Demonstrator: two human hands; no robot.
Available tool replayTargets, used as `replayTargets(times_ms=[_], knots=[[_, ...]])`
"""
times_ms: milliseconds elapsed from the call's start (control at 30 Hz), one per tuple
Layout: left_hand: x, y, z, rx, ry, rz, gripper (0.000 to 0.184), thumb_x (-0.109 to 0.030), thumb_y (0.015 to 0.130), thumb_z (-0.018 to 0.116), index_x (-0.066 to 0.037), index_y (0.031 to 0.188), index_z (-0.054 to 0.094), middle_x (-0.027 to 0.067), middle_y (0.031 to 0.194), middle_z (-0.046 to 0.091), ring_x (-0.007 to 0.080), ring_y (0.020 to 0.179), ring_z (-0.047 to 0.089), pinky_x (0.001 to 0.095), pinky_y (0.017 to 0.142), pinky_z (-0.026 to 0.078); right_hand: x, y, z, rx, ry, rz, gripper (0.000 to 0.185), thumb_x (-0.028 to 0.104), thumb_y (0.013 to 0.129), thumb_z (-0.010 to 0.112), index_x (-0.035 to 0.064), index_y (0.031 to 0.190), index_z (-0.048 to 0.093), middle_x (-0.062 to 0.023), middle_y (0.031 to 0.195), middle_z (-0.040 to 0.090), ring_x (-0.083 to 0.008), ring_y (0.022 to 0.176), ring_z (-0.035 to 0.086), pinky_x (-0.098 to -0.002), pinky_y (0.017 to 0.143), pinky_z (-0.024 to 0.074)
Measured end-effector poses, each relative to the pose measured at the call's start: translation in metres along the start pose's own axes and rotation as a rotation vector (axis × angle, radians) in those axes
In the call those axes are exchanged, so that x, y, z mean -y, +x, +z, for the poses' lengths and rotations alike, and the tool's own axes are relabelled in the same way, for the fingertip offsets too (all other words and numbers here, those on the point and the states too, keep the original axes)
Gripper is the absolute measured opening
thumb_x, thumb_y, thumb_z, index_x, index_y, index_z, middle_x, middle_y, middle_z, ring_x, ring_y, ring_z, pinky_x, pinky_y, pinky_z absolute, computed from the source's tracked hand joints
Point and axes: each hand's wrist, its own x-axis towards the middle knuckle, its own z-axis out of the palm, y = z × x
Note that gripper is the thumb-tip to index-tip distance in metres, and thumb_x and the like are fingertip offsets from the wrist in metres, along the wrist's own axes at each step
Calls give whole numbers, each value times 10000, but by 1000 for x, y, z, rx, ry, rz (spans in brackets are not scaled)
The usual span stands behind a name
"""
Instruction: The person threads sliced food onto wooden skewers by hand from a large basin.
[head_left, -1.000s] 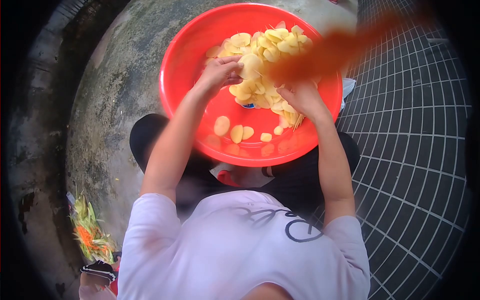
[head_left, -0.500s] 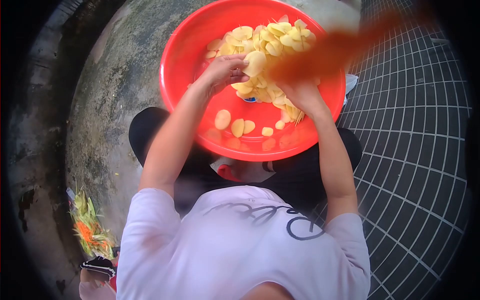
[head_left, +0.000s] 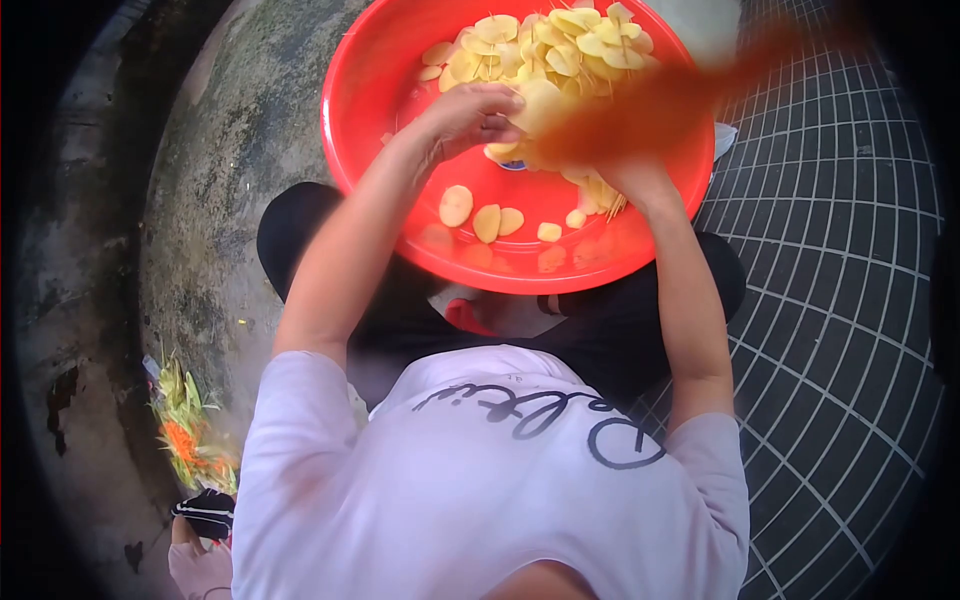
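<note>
My left hand [head_left: 472, 118] is closed on a thin, pale yellow potato slice [head_left: 540, 104], pinched between thumb and fingers above the red basin [head_left: 362, 150]. Across from it, my right hand [head_left: 638, 180] is mostly covered by an orange-brown blur, so its fingers and anything in them are hidden. Thin wooden sticks [head_left: 618, 207] show just below that hand. A heap of potato slices [head_left: 497, 30], many with sticks through them, fills the far side of the basin. Several loose slices [head_left: 456, 206] lie near its front wall.
The orange-brown blur [head_left: 650, 110] blocks the upper right of the view. Tiled floor [head_left: 830, 270] lies to the right, stained concrete [head_left: 220, 180] to the left. Vegetable scraps [head_left: 182, 430] and another person's dark shoe [head_left: 205, 515] are at lower left.
My left hand and its potato slice have moved slightly up and right, closer to the blur. The basin appears a little higher and further right in view.
</note>
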Motion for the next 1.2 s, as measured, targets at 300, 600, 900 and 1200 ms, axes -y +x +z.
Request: replayTargets(times_ms=[300, 600, 900, 1200], knots=[[-6, -16, 7, 71, 517, -122, 333, -275, 895, 720, -60, 1141, 660, 50, 1009, 698, 148, 856, 685, 329, 742, 584, -13, 0, -3, -43, -181, -2, 115, 133, 835, 677, 21, 856, 698, -175, 813, 695, -346, 816, 677, -439, 760, 525], [68, -4, -24, 443, 1994, -98, 389, -104, 650, 784, -96, 1033, 716, 142, 911, 683, 333, 911, 669, 434, 714, 546, 0, 3, -15, 130, -314, -25, 102, 108, 831, 659, 6, 824, 673, -197, 791, 672, -368, 802, 661, -459, 736, 513], [69, 1, -15, 544, 1869, -199, 403, -125, 626, 840, -26, 986, 689, 153, 934, 700, 306, 861, 687, 400, 667, 548, -24, 2, 2, 62, -89, -9, 119, 108, 827, 633, -1, 814, 678, -208, 774, 665, -374, 790, 661, -460, 725, 516], [37, 0, -20, 407, 1574, -278, 579, -209, 734, 816, -82, 1263, 619, 164, 1096, 698, 297, 1008, 674, 402, 870, 529, -21, 6, 2, 69, -62, 2, 131, 125, 827, 641, 16, 860, 707, -205, 803, 685, -357, 819, 677, -447, 761, 526]])
